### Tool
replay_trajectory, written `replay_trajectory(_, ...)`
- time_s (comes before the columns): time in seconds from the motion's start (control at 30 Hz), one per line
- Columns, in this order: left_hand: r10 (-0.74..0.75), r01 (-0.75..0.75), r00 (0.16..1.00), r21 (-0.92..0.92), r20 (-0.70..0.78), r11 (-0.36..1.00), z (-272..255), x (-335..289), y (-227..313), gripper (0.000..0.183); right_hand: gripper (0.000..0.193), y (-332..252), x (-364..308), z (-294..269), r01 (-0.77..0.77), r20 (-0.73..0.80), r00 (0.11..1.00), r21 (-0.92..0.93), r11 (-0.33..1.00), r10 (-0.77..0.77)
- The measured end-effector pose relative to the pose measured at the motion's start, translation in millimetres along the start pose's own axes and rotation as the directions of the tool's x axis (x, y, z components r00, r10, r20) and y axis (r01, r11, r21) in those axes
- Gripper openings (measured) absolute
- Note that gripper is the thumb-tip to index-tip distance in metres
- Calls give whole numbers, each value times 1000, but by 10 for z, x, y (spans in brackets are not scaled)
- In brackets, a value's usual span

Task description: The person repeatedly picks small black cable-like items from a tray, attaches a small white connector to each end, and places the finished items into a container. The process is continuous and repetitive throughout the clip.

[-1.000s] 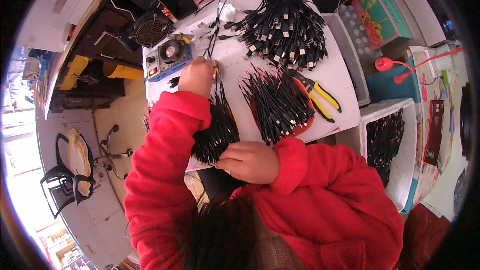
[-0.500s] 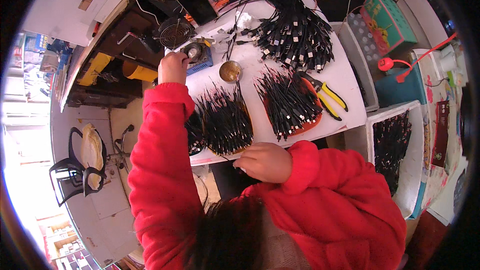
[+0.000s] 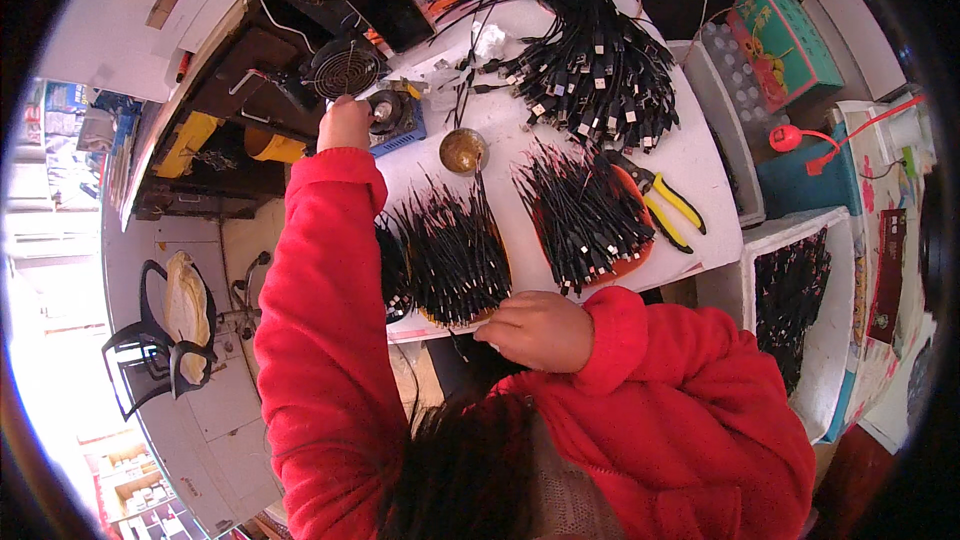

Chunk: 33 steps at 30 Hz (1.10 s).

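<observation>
My left hand [image 3: 345, 126] is closed beside a small blue device with a round metal pot [image 3: 397, 132], just in front of the round black fan [image 3: 345, 70]. What its fingers hold is too small to make out. My right hand [image 3: 540, 331] is curled closed at the table's front edge, near the lower ends of a bundle of black cables [image 3: 455, 260]; its grip is hidden. To the right, a second cable bundle [image 3: 585, 215] lies on an orange tray [image 3: 634, 262]. A round tin of amber material [image 3: 462, 151] stands behind the bundles.
A large heap of black USB cables [image 3: 610, 90] covers the back right of the white table [image 3: 715, 210]. Yellow-handled pliers [image 3: 673, 212] lie near the right edge. A phone [image 3: 390, 8] leans at the back. A white foam box [image 3: 845, 290] of cables stands at right.
My left hand has shifted slightly from the blue device toward the fan. My right hand stays at the front edge, still curled. The whole view has shifted a little.
</observation>
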<state>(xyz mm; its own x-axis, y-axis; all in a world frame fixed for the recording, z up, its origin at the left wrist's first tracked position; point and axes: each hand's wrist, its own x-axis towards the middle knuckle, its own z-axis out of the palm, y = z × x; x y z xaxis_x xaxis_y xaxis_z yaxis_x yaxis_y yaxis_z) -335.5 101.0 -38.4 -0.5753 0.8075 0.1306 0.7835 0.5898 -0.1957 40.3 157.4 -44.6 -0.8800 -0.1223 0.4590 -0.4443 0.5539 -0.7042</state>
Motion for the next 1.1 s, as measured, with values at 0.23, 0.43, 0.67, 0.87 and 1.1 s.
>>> replay_trajectory(0.23, 46, -47, 998, 27, 33, 999, -90, 37, 71, 9, 14, 6, 5, -14, -21, 28, 999, -16, 1000, 21)
replay_trajectory(0.43, 46, -54, 995, 90, 86, 994, -70, 94, 135, 13, 15, -2, -6, -23, -25, 36, 999, -19, 999, 26)
replay_trajectory(0.67, 46, -88, 981, -225, -186, 970, -588, -234, 69, 13, 21, -83, -42, -86, -54, -30, 998, -39, 998, 53)
replay_trajectory(0.87, -266, 21, 956, -882, -119, 471, -1675, -1531, 565, 13, 34, -410, 43, -190, -209, -121, 960, 298, 932, 254)
replay_trajectory(1.1, -275, -117, 961, -920, -9, -375, -2309, -2612, 1740, 12, 50, -1108, 69, 37, -1, -168, 984, 297, 955, 53)
